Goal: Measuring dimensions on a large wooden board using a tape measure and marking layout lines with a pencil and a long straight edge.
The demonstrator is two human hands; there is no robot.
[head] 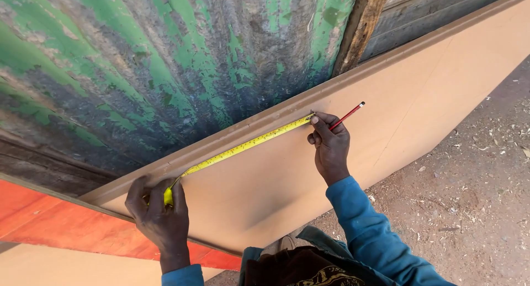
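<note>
A long tan board (386, 115) leans on edge against a corrugated metal wall. My left hand (157, 214) grips the yellow case of a tape measure (168, 196) at the board's left end. The yellow tape blade (248, 145) runs along the board's top edge up to my right hand (330, 148). That hand pins the blade's end with the thumb and holds a red pencil (348, 115) pointing up and to the right.
A corrugated metal wall (165, 59) with worn green paint stands behind the board, with a wooden post (359, 26) at upper right. Red-orange panels (66, 225) lie at lower left. Dirt ground (475, 192) strewn with wood shavings is on the right.
</note>
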